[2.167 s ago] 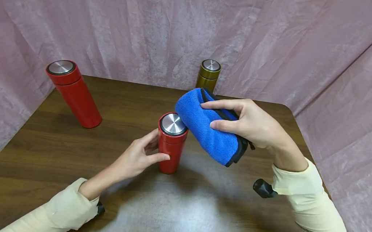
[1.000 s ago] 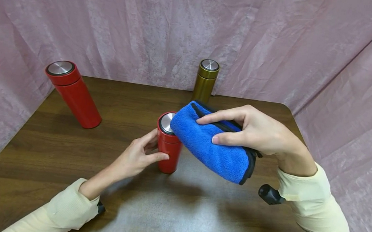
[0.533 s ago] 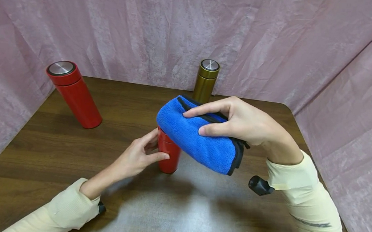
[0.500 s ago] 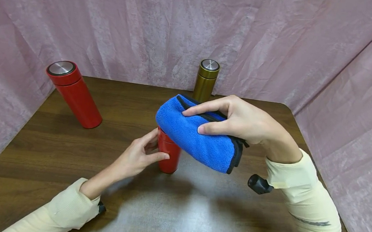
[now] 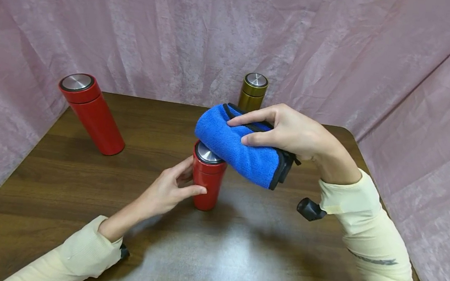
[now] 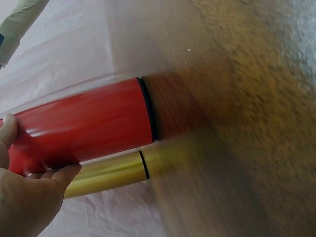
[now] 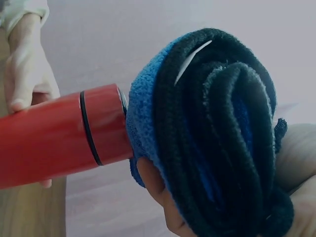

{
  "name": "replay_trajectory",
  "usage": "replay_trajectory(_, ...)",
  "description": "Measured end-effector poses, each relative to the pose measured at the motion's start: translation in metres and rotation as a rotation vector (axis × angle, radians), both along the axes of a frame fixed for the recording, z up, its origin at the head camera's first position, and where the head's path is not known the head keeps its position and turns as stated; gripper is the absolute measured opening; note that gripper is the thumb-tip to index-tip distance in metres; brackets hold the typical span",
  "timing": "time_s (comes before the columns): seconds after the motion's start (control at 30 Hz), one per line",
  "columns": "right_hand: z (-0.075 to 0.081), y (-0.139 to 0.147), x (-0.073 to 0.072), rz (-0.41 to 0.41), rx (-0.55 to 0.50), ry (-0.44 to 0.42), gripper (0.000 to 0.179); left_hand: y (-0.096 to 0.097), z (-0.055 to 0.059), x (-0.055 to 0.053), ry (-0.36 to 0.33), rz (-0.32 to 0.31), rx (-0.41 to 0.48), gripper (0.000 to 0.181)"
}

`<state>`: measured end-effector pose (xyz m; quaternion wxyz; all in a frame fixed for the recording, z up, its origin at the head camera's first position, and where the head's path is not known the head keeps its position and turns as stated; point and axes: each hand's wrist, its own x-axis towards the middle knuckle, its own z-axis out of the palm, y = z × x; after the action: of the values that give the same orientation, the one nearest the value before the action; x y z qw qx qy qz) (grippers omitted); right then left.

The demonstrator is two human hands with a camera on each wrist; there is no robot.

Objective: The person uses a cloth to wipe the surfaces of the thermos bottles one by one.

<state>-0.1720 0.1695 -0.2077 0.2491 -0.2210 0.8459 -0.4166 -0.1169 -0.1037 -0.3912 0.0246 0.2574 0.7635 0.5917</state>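
So, on the left, a red bottle (image 5: 93,117) stands on the desk (image 5: 66,190). Next, the left hand (image 5: 165,193) has its grip around another red bottle (image 5: 210,181), standing up too. A folded blue cloth (image 5: 233,152) touches its shiny lid (image 5: 206,154). A gold bottle (image 5: 251,99) stands behind. Last, the right hand (image 5: 289,130) holds that cloth in its grip.

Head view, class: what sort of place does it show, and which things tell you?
Probably an indoor recording booth for tabletop work: a wood-grain table, a pink curtain behind it and down both sides, and a black wrist device.
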Motion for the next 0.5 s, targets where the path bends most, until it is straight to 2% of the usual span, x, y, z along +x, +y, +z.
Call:
replay_trajectory(0.1,0.002,0.005,0.002,0.004,0.051,0.061,0.04,0.001,-0.001,0.0,0.01,0.003,0.003,0.079)
replay_trajectory(0.2,0.003,0.01,0.006,0.015,0.072,0.088,0.039,0.001,-0.001,0.0,0.017,0.008,0.0,0.078)
replay_trajectory(0.5,0.003,0.021,0.017,0.081,0.031,0.075,0.04,0.001,-0.001,0.0,0.022,0.017,-0.009,0.075)
